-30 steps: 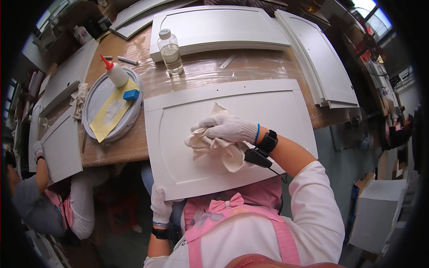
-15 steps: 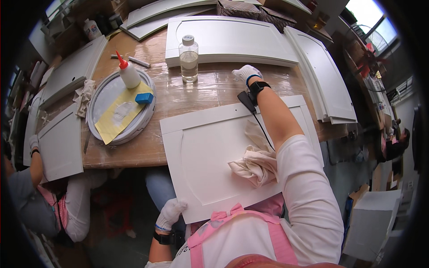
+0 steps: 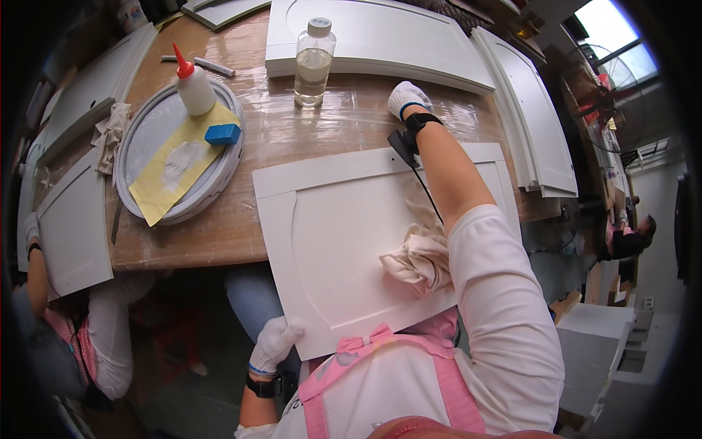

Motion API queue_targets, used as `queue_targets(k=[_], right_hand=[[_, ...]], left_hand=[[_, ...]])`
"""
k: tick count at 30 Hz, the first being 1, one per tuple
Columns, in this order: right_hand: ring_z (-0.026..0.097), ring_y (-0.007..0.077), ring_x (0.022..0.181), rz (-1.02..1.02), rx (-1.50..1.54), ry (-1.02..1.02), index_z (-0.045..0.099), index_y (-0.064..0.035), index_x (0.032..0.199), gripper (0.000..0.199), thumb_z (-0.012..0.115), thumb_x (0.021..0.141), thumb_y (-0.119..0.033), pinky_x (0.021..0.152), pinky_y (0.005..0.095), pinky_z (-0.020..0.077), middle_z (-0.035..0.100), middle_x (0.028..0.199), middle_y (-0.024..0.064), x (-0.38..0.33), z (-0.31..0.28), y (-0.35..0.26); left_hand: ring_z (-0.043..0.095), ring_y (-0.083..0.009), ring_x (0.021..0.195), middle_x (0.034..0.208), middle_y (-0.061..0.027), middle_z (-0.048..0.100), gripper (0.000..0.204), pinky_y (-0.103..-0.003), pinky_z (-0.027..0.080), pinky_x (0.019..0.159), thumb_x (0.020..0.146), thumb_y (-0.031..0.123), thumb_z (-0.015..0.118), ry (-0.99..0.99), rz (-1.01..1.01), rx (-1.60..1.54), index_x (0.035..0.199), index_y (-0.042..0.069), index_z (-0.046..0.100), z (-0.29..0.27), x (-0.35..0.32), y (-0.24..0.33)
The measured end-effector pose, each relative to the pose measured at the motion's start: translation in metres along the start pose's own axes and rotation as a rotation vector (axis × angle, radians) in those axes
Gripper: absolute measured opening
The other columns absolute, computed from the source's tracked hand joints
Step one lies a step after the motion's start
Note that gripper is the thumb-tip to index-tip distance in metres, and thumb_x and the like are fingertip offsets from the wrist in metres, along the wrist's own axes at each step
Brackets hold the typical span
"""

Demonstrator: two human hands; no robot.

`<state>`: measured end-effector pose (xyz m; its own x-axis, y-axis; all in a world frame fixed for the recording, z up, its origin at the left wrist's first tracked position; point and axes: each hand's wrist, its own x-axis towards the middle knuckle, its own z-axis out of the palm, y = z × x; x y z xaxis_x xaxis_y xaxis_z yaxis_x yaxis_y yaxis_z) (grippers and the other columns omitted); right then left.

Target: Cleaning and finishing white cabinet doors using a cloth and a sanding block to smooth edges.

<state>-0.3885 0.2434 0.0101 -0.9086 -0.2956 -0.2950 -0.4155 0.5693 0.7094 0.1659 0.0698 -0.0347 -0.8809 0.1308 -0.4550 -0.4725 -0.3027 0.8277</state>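
A white cabinet door (image 3: 344, 241) with a curved recessed panel lies tilted across the table's near edge and my lap. My left hand (image 3: 276, 342), in a white knit glove, grips its near left corner. Reaching past the door's far edge, my gloved right hand (image 3: 408, 97) is curled over the table, close to a stack of white doors (image 3: 380, 45). Its fingers look closed, but what they hold, if anything, is hidden. A crumpled cream cloth (image 3: 418, 262) rests on the door beside my right forearm.
Left on the wrapped table (image 3: 292, 135) are a round white lid (image 3: 134, 150), a glue bottle with red nozzle (image 3: 194, 91), yellow sandpaper (image 3: 157, 192) and a blue block (image 3: 222, 134). A clear liquid bottle (image 3: 314, 67) stands ahead. A co-worker's gloved hand (image 3: 31, 228) touches another door.
My right hand has moved slightly away from me, and its fingers have curled in. My left hand stays at the door's corner. The whole view has shifted a little.
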Motion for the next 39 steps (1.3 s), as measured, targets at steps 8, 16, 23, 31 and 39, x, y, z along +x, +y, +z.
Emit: queue_targets(k=[8,16,23,31,39], right_hand=[[0.064,0.0401,0.1,0.29,1.324,0.417,0.065,-0.0062,0.106,0.032,0.055,0.091,-0.033,0.085,0.0469,0.0514,0.068,0.105,0.0218,-0.117,0.003,0.016],[0.065,0.0416,0.095,0.156,1.094,0.248,0.059,-0.0069,0.111,0.03,0.05,0.094,-0.03,0.081,0.0504,0.0509,0.068,0.098,0.0221,-0.237,0.005,-0.012],[0.064,0.0419,0.1,0.236,1.07,0.278,0.059,-0.0069,0.117,0.035,0.05,0.095,-0.033,0.084,0.051,0.0501,0.068,0.103,0.0236,-0.227,0.019,-0.025],[0.068,0.0383,0.093,0.161,0.866,0.285,0.05,-0.0106,0.132,0.042,0.049,0.097,-0.033,0.073,0.051,0.0549,0.07,0.1,0.0186,-0.222,0.028,-0.033],[0.069,0.0391,0.088,-0.049,0.902,0.241,0.04,-0.011,0.145,0.052,0.047,0.097,-0.029,0.073,0.0509,0.0547,0.07,0.097,0.0207,-0.233,-0.007,-0.043]], left_hand=[[0.058,-0.0115,0.099,0.112,-0.0065,0.064,0.053,-0.027,0.048,0.085,0.098,0.038,0.058,0.066,0.154,-0.024,0.126,-0.006,0.055,0.014,0.003,0.0],[0.057,-0.011,0.097,0.111,-0.006,0.064,0.051,-0.027,0.048,0.085,0.099,0.038,0.055,0.082,0.155,0.078,0.126,-0.006,0.054,0.015,0.003,0.001],[0.057,-0.0101,0.095,0.109,-0.0045,0.064,0.052,-0.026,0.047,0.083,0.099,0.04,0.055,0.103,0.221,0.079,0.126,-0.005,0.056,0.017,0.004,-0.001],[0.056,-0.0096,0.095,0.109,-0.0043,0.064,0.054,-0.025,0.047,0.083,0.098,0.042,0.057,0.089,0.185,0.044,0.125,-0.005,0.057,0.014,0.005,-0.007],[0.056,-0.011,0.1,0.114,-0.0059,0.063,0.053,-0.026,0.047,0.087,0.099,0.041,0.055,0.057,0.205,0.003,0.127,-0.005,0.055,0.013,0.006,-0.009]])
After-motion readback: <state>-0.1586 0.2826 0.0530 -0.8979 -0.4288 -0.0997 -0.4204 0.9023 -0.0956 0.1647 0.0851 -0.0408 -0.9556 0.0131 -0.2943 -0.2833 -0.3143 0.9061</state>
